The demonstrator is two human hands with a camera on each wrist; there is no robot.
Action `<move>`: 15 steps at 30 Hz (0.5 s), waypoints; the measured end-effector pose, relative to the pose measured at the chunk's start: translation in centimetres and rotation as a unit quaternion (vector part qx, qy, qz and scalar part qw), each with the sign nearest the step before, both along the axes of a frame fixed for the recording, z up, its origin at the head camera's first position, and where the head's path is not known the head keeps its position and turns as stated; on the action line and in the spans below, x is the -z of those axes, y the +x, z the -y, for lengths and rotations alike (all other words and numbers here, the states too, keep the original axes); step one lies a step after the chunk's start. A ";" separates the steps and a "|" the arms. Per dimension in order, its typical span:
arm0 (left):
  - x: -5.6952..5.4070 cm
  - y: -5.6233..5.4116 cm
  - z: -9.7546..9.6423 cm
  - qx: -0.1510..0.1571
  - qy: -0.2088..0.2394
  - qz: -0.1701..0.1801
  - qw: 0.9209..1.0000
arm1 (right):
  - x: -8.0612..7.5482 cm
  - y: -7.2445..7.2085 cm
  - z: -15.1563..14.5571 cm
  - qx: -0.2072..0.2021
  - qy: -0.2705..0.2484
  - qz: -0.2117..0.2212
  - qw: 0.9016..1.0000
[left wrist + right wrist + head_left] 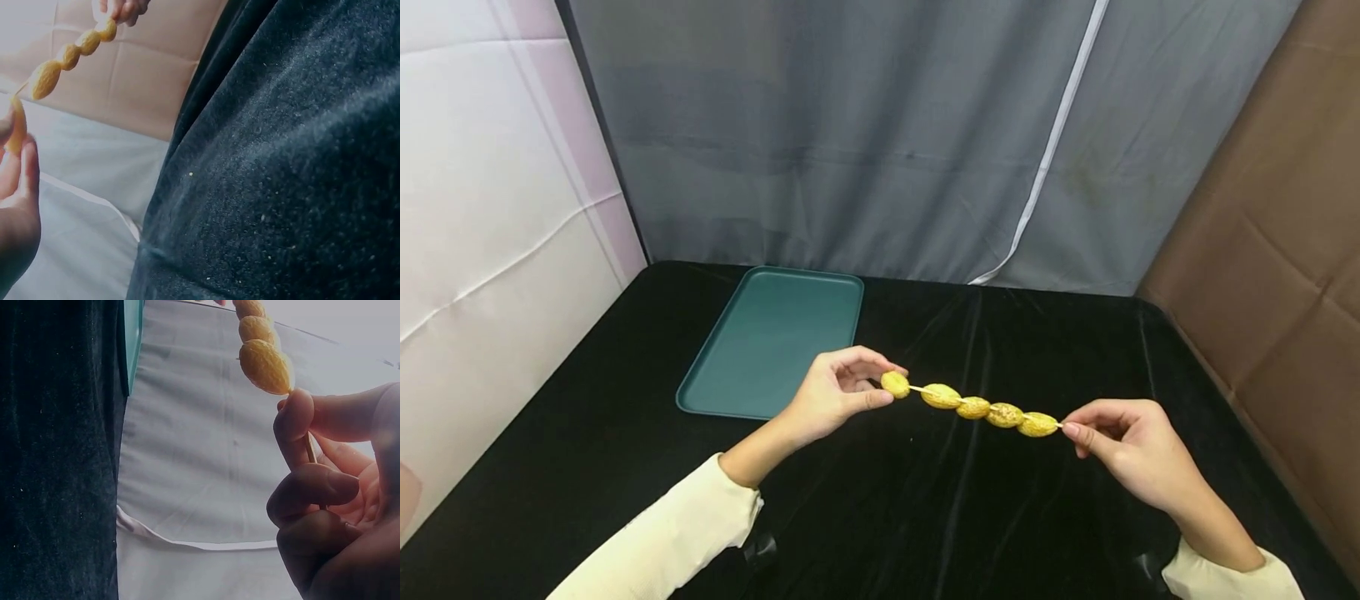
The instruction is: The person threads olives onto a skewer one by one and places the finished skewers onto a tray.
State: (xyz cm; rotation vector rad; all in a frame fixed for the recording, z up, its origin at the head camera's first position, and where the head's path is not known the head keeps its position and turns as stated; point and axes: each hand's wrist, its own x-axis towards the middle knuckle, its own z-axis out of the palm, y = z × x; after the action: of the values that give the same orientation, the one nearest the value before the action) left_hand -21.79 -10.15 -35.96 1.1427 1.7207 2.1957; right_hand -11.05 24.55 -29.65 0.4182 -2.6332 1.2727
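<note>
A thin wooden skewer (916, 388) carries several yellow, oval, wrinkled pieces (1003, 415); their exact kind is unclear. My right hand (1131, 446) pinches the skewer's bare end between thumb and forefinger, just beyond the last piece. In the right wrist view its other fingers curl round the lower part of the stick (310, 450). At the opposite end, my left hand (831, 396) pinches one yellow piece (895, 384) between thumb and fingertips. That piece sits at the skewer's tip, with a short stretch of bare stick between it and the next to piece (45, 80).
A dark green rectangular tray (782, 333) lies at the back left, behind my left hand. Black cloth (865, 517) covers the table. A grey curtain (850, 150) hangs along the back, with a white panel (497, 208) at left and a brown one (1277, 208) at right.
</note>
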 end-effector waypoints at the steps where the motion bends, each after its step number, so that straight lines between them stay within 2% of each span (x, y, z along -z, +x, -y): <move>1: 0.0 -0.1 0.0 0.014 0.007 0.000 1.000 | 0.0 0.0 0.0 -0.001 -0.001 -0.002 1.000; 5: 0.1 -0.2 0.1 0.055 0.027 0.010 0.998 | -0.1 0.0 0.1 -0.009 -0.004 -0.006 1.000; 15: 0.5 -0.1 -0.1 0.066 0.058 -0.010 0.996 | 0.1 0.4 0.1 -0.018 -0.012 0.000 1.000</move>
State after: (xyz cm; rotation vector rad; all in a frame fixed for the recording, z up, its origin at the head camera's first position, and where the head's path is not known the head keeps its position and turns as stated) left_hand -21.92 -10.07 -36.45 1.2708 1.4960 2.2345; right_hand -10.70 24.49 -29.76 0.4627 -2.6197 1.3122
